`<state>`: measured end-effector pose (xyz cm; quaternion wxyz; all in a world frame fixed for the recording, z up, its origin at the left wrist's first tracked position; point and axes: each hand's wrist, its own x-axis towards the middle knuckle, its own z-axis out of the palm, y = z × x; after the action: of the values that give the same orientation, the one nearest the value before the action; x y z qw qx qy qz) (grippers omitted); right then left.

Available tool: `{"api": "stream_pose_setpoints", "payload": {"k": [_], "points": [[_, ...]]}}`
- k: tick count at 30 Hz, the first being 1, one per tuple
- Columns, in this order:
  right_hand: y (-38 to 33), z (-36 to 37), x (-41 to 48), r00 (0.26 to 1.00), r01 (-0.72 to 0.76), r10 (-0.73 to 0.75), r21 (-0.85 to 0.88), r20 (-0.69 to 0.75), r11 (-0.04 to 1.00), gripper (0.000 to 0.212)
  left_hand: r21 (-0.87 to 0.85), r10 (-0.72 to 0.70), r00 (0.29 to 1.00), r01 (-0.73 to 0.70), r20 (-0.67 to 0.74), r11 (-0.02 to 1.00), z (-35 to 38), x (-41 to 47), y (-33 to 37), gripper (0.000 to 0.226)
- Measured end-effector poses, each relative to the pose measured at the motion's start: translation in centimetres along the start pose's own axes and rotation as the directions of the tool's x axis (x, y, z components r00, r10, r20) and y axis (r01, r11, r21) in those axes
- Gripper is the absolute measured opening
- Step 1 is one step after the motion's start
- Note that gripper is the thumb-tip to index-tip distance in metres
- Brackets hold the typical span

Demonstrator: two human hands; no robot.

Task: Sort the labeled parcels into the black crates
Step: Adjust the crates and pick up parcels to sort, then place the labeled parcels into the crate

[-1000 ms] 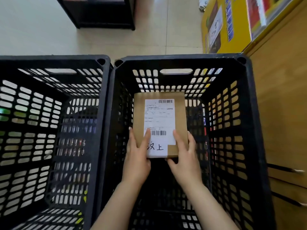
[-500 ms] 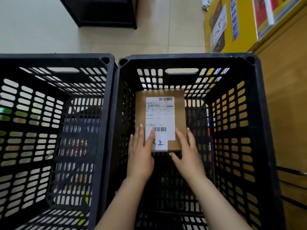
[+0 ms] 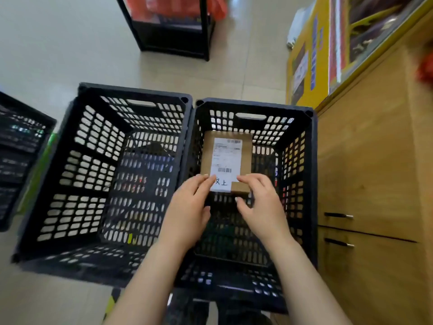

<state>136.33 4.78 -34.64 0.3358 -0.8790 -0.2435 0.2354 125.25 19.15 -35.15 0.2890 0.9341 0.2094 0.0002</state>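
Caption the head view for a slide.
Left hand and right hand at the near end of a labelled brown cardboard parcel inside the right black plastic crate.
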Motion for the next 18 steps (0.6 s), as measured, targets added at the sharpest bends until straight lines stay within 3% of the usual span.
{"api": "stream_pose_setpoints", "payload": {"k": [5,9,14,18], "points": [[-10.5,-4.0,-5.1,0.977,0.206,-0.207,0.025,0.058,0.978,0.045,-0.023,-0.084,0.982,0.081,-0.171,0.996,-10.4,-7.7,4.5,0.066],[-18.6,-4.4,-10.4,0.887,0.431,-0.426,0.01,0.179,0.902,0.043,-0.053,-0.191,0.913,0.185,-0.36,0.981,-16.7,-16.0,6.0,0.062],[-28.5,-0.5,-18.5,0.714,0.653,-0.654,0.098,0.25,0.751,0.041,-0.11,-0.316,0.78,0.307,-0.54,0.945,-23.6,-28.5,3.8,0.06],[-35.9,5.4,-26.9,0.522,0.774,-0.779,0.19,0.347,0.604,0.045,-0.153,-0.444,0.61,0.468,-0.656,0.87,-27.9,-40.7,1.2,0.063]]}}
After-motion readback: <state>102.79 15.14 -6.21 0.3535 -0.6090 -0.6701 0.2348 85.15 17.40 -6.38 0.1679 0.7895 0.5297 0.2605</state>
